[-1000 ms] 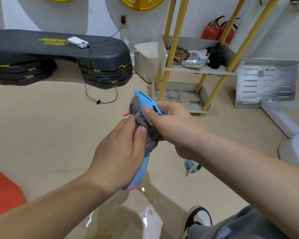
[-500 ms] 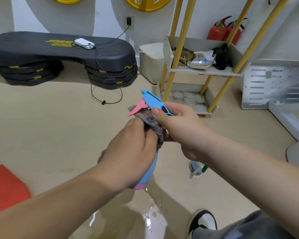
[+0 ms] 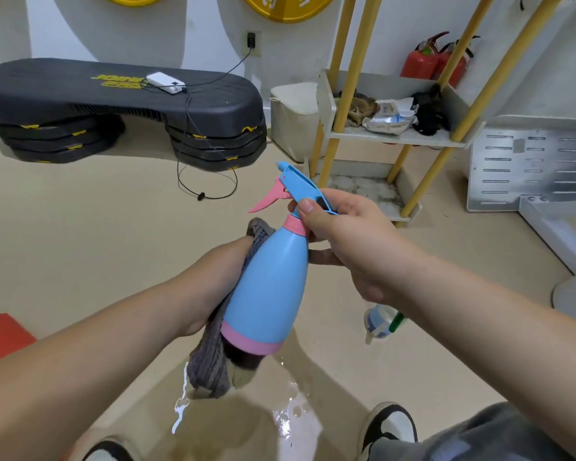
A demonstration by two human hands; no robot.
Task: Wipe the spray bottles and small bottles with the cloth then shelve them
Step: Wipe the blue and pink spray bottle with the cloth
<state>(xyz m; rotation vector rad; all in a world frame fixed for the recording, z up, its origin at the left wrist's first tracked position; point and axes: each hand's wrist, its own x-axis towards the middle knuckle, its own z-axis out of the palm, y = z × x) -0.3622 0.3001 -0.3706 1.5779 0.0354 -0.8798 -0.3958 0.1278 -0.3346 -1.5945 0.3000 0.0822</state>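
Cloth [image 3: 210, 367] lower now, against spray bottle [image 3: 270, 287]

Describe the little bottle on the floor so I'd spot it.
Start at the yellow-poled shelf rack and come down the tan floor. Under the right forearm rests the small bottle. Unlike the held blue-and-pink spray bottle, it is pale with a green part.

The fingers of the left hand [image 3: 213, 287] lay out of sight behind the cloth [image 3: 210, 361] and the spray bottle [image 3: 270, 287], whose base masked part of the cloth. Low and right of centre, the right forearm [image 3: 446, 294] covered the upper side of a small bottle [image 3: 378, 322], its label too small to read. The top edge cut off two yellow discs [image 3: 286, 8], the left edge a red mat [image 3: 0, 337], and the bottom edge both shoes [image 3: 388, 427].
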